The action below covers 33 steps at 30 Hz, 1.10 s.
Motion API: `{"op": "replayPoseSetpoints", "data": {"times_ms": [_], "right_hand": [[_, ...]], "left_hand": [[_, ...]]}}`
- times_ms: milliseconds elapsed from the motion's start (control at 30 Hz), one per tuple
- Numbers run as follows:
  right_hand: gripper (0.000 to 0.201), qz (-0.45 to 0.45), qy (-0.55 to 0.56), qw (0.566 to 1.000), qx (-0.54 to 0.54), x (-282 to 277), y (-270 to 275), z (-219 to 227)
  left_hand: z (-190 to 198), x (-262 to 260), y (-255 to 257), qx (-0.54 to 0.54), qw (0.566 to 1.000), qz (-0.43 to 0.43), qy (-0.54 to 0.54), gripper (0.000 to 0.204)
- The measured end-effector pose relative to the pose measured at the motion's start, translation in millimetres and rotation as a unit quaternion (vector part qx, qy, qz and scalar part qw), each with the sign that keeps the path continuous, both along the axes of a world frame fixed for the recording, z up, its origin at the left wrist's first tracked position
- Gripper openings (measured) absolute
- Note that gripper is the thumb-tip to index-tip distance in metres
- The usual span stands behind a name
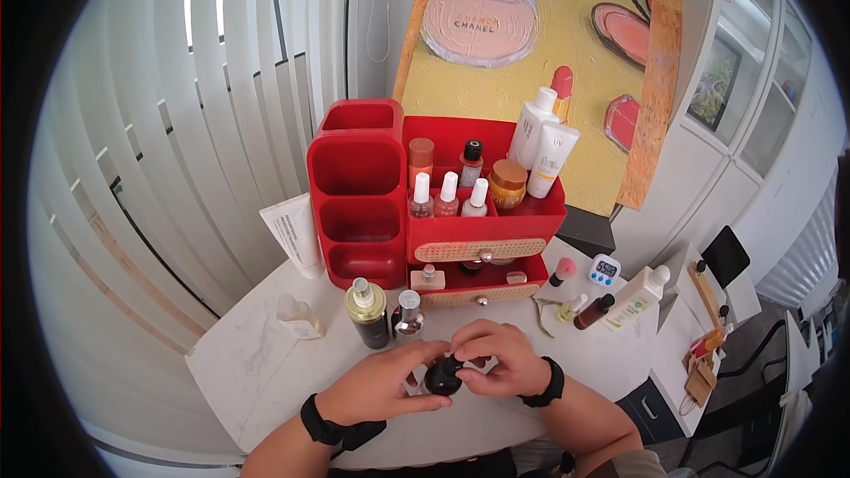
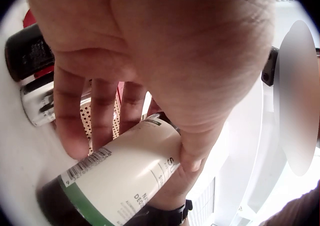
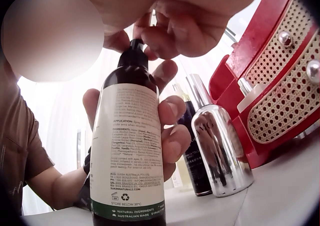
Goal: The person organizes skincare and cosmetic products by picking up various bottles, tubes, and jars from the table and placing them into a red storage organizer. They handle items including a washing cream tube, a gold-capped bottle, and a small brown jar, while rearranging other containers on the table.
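Note:
A dark deodorant spray bottle (image 1: 442, 378) with a cream label and green band stands between both hands, over the near part of the white table. My left hand (image 1: 376, 385) holds its body, thumb on one side and fingers around the other; the label (image 3: 130, 146) faces the right wrist camera. At the top, my right hand (image 1: 509, 361) pinches the black spray head (image 3: 135, 49) between thumb and fingers. Just beyond the hands are a silver bottle (image 1: 409, 323) and a dark bottle with a gold top (image 1: 367, 314).
A red organizer (image 1: 359, 243) with cosmetics and a pulled-out lower drawer stands behind. White tube (image 1: 294, 235) and clear bottle (image 1: 301, 319) are at left. To the right are a timer (image 1: 605, 270), makeup brush (image 1: 562, 272), brown bottle (image 1: 593, 312) and white bottle (image 1: 639, 296).

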State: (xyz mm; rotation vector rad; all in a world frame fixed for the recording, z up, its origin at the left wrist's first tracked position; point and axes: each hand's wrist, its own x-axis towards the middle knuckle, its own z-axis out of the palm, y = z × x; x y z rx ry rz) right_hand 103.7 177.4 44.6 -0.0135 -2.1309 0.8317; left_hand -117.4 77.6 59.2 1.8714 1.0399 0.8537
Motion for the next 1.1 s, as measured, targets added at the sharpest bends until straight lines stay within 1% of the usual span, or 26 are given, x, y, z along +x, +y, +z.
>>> {"op": "replayPoseSetpoints", "data": {"times_ms": [33, 67, 133, 233, 300, 367, 433, 500, 633, 700, 767, 833, 1033, 1100], "right_hand": [[0.037, 0.0, -0.001, 1.0, -0.001, 0, 0, 0], [0.037, -0.003, -0.002, 1.0, -0.004, 1, -1, 1], [0.037, -0.005, -0.003, 1.0, -0.007, 1, -1, 2], [0.036, -0.006, -0.011, 1.0, -0.013, 2, 0, 1], [0.033, 0.001, -0.016, 0.999, -0.036, 4, 1, -1], [0.033, 0.006, -0.019, 0.999, -0.035, 5, 2, -2], [0.033, 0.012, -0.022, 0.999, -0.034, 6, 2, -3], [0.034, 0.039, -0.021, 0.995, -0.084, 6, 0, -3], [0.036, 0.056, -0.022, 0.995, -0.078, 4, 4, -6], [0.036, 0.068, -0.024, 0.993, -0.098, 4, 2, -5], [0.036, 0.067, -0.026, 0.993, -0.093, 4, 2, -4], [0.036, 0.068, -0.027, 0.994, -0.086, 5, 2, -3], [0.043, 0.05, -0.019, 0.996, -0.067, 3, 1, -3], [0.044, 0.022, -0.059, 0.995, -0.073, 6, -2, 0]], "left_hand": [[3, 1, -1, -0.044, 0.999, 0.016, -0.015, 0.063], [-1, 1, -1, -0.044, 0.999, 0.017, -0.016, 0.063], [-13, -1, 1, 0.017, 1.0, 0.015, -0.015, 0.063], [-19, -2, 2, 0.036, 0.999, 0.017, -0.026, 0.058], [-21, -1, 1, 0.038, 0.999, 0.02, -0.033, 0.058], [-22, -1, 0, 0.039, 0.998, 0.023, -0.04, 0.058], [-20, -2, -1, 0.031, 0.999, 0.022, -0.022, 0.059], [-24, -3, 1, 0.04, 0.999, 0.014, -0.021, 0.059], [-28, -3, 2, 0.045, 0.998, 0.01, -0.037, 0.06], [-20, -2, -1, 0.035, 0.999, 0.016, -0.029, 0.061], [-18, -1, -2, 0.024, 0.999, 0.021, -0.023, 0.061], [-21, -1, -1, 0.04, 0.999, 0.017, -0.021, 0.061], [-24, -2, 1, 0.035, 0.999, 0.013, -0.033, 0.061], [-21, -2, -1, 0.032, 0.999, 0.013, -0.028, 0.061]]}}
